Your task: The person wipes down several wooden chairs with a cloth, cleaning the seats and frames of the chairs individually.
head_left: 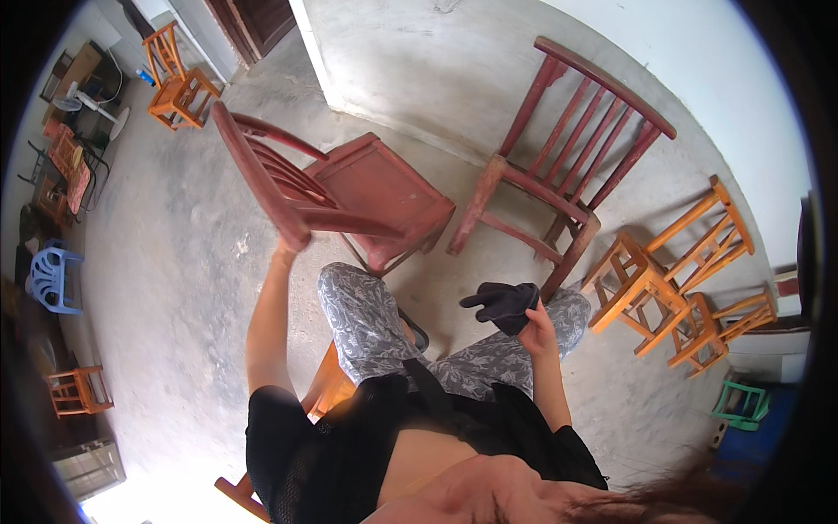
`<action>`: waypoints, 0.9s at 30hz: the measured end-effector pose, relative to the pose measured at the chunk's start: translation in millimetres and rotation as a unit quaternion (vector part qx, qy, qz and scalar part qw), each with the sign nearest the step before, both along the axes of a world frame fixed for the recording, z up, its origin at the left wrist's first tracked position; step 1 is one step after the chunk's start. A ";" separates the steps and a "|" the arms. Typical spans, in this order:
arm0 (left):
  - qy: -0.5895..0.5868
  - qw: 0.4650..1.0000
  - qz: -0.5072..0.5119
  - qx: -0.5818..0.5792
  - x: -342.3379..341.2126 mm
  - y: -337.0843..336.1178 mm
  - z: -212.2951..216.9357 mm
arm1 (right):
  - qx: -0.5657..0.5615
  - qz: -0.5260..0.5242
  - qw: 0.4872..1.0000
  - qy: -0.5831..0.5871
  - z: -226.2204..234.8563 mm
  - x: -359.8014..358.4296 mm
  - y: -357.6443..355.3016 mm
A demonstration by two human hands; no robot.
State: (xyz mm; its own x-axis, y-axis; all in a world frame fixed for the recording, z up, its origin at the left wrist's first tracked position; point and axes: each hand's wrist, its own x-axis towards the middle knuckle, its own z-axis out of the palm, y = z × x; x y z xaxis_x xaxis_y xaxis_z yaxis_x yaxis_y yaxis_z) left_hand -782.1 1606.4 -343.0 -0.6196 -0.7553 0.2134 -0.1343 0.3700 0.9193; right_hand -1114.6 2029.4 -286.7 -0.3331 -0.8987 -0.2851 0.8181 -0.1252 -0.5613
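My left hand [286, 248] grips the near end of the top rail of a red-brown wooden chair [384, 188]. Its fingers are partly hidden behind the rail. The chair's slatted back is on the left and its square seat is on the right, close in front of my knees. My right hand [539, 332] holds a dark, crumpled cloth [499, 307] above my right knee, with part of it hanging out to the left. Beyond the cloth stands a second red-brown chair [559, 179] with worn paint, near the wall.
Orange wooden chairs [642, 293] stand close together at the right, by a green stool [742, 404]. Another orange chair [179, 87] is at the far left, near a white fan [109, 115]. A blue plastic chair [57, 278] stands at the left edge. I sit on an orange wooden seat [330, 384].
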 end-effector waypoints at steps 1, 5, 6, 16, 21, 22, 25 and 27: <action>0.105 0.989 -0.046 0.095 11.1 -15.6 -4.0 | -0.011 0.010 1.000 -0.002 4.9 6.9 -6.4; -0.101 0.992 0.023 -0.068 14.7 5.7 53.5 | 0.016 0.008 1.000 0.012 -11.4 13.2 -13.0; -0.113 0.990 0.012 -0.090 19.0 12.2 59.8 | 0.017 0.034 0.999 0.023 -17.8 12.0 -18.2; -0.150 0.977 0.018 -0.147 -13.5 37.0 21.8 | -0.103 0.355 0.864 0.340 76.0 86.6 -143.5; -0.147 0.987 0.016 -0.069 -58.1 52.3 51.2 | -0.183 0.004 0.560 0.808 131.5 176.0 -212.7; -0.074 0.992 -0.003 -0.104 -63.6 50.5 46.7 | -0.173 -0.039 0.542 0.821 126.4 178.1 -222.7; 0.023 0.989 -0.021 -0.143 -61.8 48.1 31.6 | -0.143 0.053 0.532 0.833 145.5 171.9 -236.1; -0.048 0.995 0.000 -0.086 -61.3 51.2 47.0 | -0.164 0.133 0.567 0.796 153.9 163.6 -255.1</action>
State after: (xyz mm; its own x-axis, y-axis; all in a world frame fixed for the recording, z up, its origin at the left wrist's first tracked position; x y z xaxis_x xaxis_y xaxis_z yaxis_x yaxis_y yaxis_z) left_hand -843.4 1657.6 -296.0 -0.6433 -0.7126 0.2800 -0.2179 0.5210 0.8253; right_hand -951.0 1774.3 -132.7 0.2271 -0.8948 0.3843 -0.6792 -0.4283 -0.5960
